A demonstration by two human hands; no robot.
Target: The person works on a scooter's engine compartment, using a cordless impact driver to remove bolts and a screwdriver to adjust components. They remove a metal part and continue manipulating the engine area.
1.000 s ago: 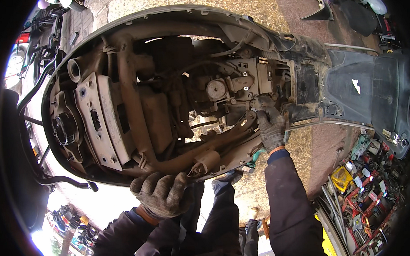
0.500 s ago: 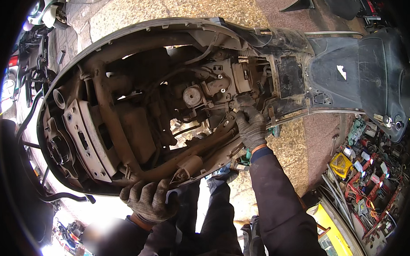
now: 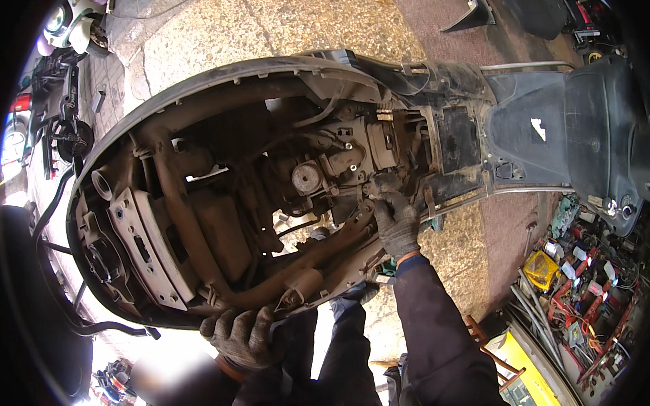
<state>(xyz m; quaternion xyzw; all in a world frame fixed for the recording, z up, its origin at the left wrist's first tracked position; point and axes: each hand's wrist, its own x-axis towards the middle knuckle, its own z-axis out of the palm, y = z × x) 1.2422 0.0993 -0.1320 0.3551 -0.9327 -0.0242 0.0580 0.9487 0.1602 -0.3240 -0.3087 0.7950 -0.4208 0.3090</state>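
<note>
A scooter body (image 3: pixel 224 72) with its seat area uncovered spans the view, its brown, dusty frame and engine bay open to me. My left hand (image 3: pixel 240 338), in a grey-brown knit glove, has its fingers curled over the near edge of the body, beside a frame tube (image 3: pixel 249 284). My right hand (image 3: pixel 397 225), gloved alike, reaches over the same side into the bay. Its fingers are bent at a small dark block (image 3: pixel 387 183) beside a metal bracket (image 3: pixel 365 212); the fingertips are partly hidden. Left of it lies a round metal cap (image 3: pixel 307 177).
The scooter's dark front panel (image 3: pixel 529 110) extends right. At lower right is a heap of parts and tools with a yellow piece (image 3: pixel 541 270). A black curved tube (image 3: pixel 107 329) passes the rear edge. A wooden stool (image 3: pixel 491 351) stands near my right arm; another person's blurred head shows at lower left.
The view has shifted, so the scooter sits slightly lower in it. Both hands stay at nearly the same spots on the scooter, with the right fingers still bent inside the bay.
</note>
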